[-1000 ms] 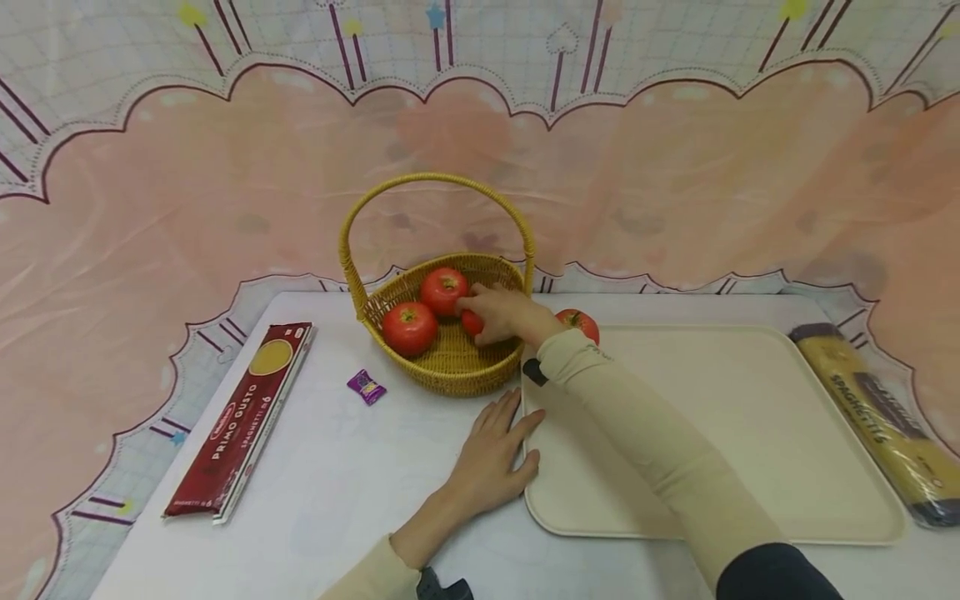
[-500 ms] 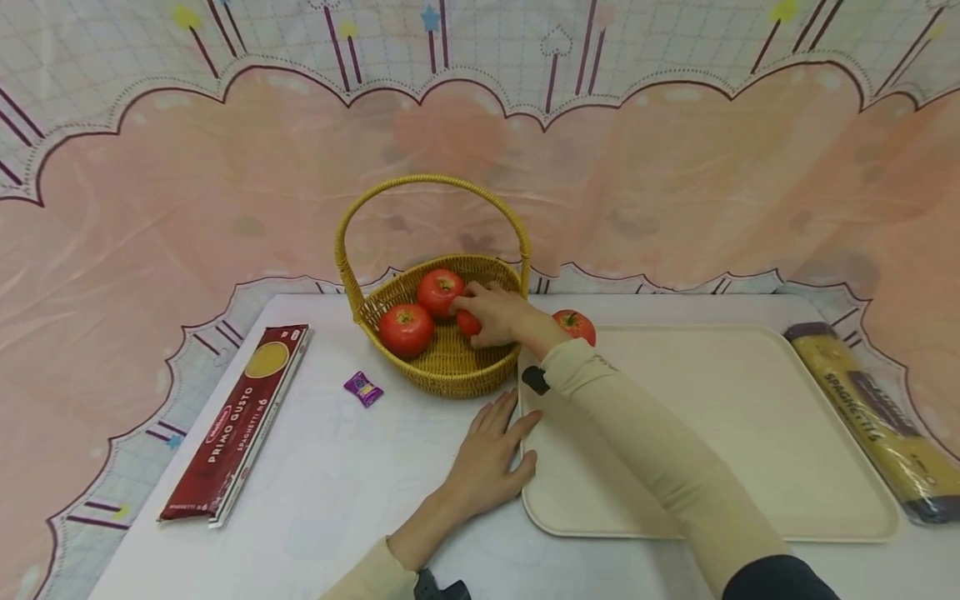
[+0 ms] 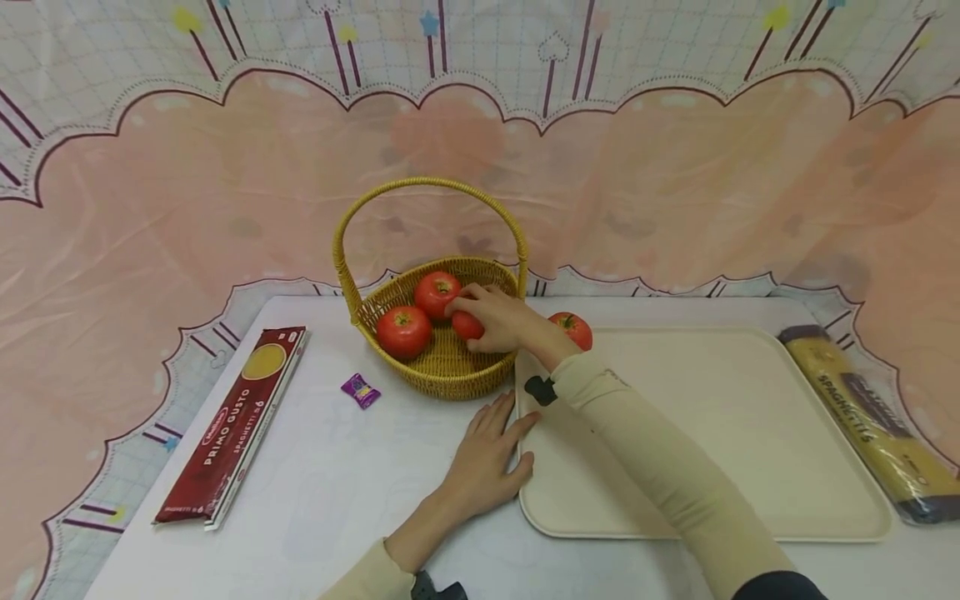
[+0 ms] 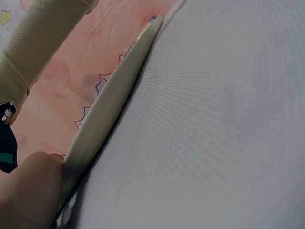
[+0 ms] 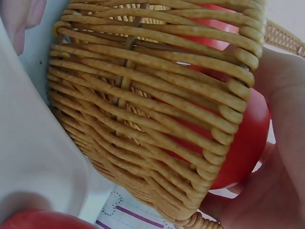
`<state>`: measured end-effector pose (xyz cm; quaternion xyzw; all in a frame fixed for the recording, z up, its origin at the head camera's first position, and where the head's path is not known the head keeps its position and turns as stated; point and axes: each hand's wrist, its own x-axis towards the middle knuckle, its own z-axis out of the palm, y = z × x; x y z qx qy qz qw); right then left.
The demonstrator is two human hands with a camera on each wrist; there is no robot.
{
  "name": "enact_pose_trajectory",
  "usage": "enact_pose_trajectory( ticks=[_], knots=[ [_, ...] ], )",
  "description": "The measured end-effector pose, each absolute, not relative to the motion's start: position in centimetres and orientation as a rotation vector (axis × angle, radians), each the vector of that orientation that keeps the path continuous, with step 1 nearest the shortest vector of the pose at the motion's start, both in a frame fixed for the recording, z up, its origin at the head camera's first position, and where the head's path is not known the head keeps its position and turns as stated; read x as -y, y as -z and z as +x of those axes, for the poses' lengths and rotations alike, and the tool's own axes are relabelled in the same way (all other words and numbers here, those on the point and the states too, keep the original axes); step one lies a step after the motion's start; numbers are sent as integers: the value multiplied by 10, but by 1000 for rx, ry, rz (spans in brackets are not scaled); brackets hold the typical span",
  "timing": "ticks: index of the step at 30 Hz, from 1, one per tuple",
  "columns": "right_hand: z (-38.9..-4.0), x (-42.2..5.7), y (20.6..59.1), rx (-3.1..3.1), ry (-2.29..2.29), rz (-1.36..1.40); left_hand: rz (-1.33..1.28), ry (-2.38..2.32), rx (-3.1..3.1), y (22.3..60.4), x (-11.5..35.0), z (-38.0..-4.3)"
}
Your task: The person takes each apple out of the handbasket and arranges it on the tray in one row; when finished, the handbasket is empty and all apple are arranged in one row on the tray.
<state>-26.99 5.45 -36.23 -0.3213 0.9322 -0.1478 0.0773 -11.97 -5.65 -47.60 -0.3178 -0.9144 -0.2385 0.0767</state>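
My right hand [image 3: 498,321] reaches into the yellow wicker basket [image 3: 457,385] and holds a red apple [image 3: 467,326] inside its right side. In the right wrist view that apple [image 5: 248,138] shows behind the woven wall, with the fingers curled around it. Two more red apples, one at the back [image 3: 437,293] and one at the left [image 3: 404,332], sit in the basket. My left hand [image 3: 483,458] rests at the left edge of the cream tray [image 3: 705,433], fingers straight and thumb over the rim. In the left wrist view, part of the left hand [image 4: 33,191] touches the tray's edge.
Another apple [image 3: 572,330] lies behind the tray's back left corner, partly hidden by the right arm. A red spaghetti packet [image 3: 236,425] and a purple wrapped candy [image 3: 361,390] lie at left. A yellow spaghetti packet [image 3: 862,417] lies along the tray's right side.
The apple in my right hand shows a little more, and the right wrist has tilted slightly. The left hand stays at the tray edge. The whole view shifts slightly.
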Motion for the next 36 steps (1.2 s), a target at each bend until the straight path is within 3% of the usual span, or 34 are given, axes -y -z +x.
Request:
enact_pose_trajectory(
  ticks=[36],
  knots=[
    [-243,-79,367,-2818,919,-1142,-949,741,2749,474,57,-119]
  ],
)
